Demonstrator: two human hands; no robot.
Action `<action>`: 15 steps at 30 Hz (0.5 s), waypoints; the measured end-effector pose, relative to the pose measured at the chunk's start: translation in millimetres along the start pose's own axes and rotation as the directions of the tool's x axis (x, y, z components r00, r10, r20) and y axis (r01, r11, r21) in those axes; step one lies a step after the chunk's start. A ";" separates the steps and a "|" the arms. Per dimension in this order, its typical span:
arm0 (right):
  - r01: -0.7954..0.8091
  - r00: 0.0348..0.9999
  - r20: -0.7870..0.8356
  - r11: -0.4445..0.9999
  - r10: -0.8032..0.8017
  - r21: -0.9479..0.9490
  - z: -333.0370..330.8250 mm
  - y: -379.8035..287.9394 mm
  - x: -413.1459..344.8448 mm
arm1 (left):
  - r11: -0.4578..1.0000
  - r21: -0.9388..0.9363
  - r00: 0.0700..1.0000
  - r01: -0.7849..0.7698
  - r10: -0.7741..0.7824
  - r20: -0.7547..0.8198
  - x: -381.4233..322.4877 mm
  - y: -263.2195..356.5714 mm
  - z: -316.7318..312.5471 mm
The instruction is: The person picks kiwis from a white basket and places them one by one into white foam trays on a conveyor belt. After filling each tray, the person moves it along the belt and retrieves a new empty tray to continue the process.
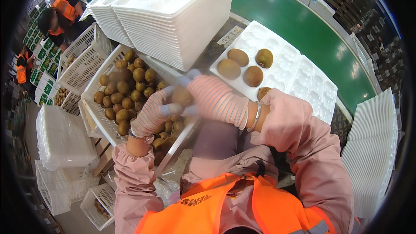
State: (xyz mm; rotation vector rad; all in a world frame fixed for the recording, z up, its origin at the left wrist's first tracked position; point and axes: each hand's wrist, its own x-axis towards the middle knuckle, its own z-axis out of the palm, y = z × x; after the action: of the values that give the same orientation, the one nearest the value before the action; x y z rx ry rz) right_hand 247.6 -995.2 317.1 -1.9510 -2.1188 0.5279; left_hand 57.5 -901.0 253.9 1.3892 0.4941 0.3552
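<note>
Both hands wear striped knit gloves and meet above the near right part of a white plastic crate (92, 117) of kiwifruit. A blurred kiwifruit (182, 96) lies between the fingertips of my left hand (154, 110) and my right hand (214, 97); which hand bears it, I cannot tell. More kiwifruit (123, 87) fill the crate below. Right of the crate lies a white moulded tray (282, 78) with round hollows. Several kiwifruit (253, 76) sit in its left part, one partly hidden behind my right sleeve. The hollows farther right hold none.
A tall stack of white moulded trays (182, 29) stands behind the crate, another stack (370, 156) at the right. A green conveyor belt (302, 29) curves past the tray. At left are more crates (78, 61), a plastic-wrapped stack (61, 136) and co-workers in orange vests (65, 8).
</note>
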 end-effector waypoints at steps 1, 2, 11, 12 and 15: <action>0.014 0.999 -0.030 1.000 -0.015 -0.019 -3.0 -0.4 1.3 | 0.998 -0.055 0.999 -0.034 0.034 -0.007 0.5 -6.5 -3.5; 0.005 0.998 -0.056 0.999 -0.008 -0.047 -7.9 1.5 1.9 | 0.996 -0.018 0.994 -0.089 0.088 -0.062 4.0 -14.3 -8.6; -0.393 0.775 -0.495 0.913 0.393 0.110 -103.5 159.1 -53.7 | 0.587 0.750 0.949 0.305 -0.123 -0.289 14.8 -76.1 -50.8; -0.411 0.768 -0.484 0.902 0.419 0.130 -106.1 183.0 -59.6 | 0.572 0.763 0.954 0.300 -0.165 -0.251 16.0 -79.4 -46.0; -0.440 0.793 -0.388 0.882 0.469 0.168 -100.8 238.0 -66.3 | 0.358 0.886 0.948 0.294 -0.229 -0.222 26.4 -88.7 -30.5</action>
State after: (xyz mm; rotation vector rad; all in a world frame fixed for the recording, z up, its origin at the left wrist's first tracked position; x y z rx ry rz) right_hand 511.4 -1035.4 319.8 -2.2904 -1.3530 0.2151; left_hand 59.5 -875.4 159.9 2.3481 1.0590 -0.2302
